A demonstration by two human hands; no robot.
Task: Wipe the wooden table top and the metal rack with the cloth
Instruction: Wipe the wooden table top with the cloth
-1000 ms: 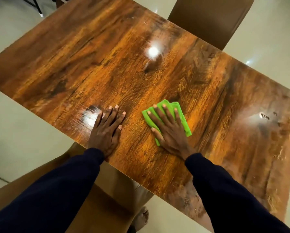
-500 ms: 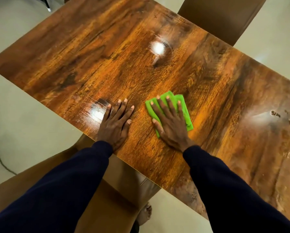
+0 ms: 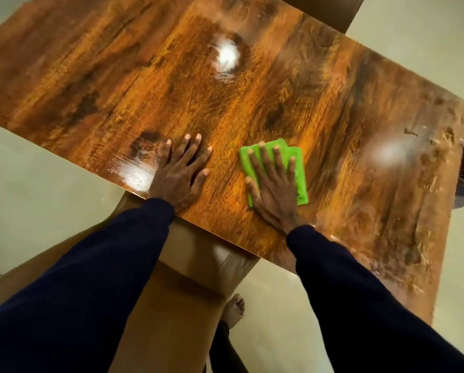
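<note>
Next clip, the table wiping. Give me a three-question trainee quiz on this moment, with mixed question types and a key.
1. True or false: the left hand lies flat on the wooden table top, apart from the green cloth.
2. The right hand: A) pinches a corner of the cloth; B) presses the cloth flat with straight, spread fingers; C) hovers above the cloth.
3. Short answer: which end of the table top shows pale, crusty residue?
Key: 1 true. 2 B. 3 the person's right end.
</note>
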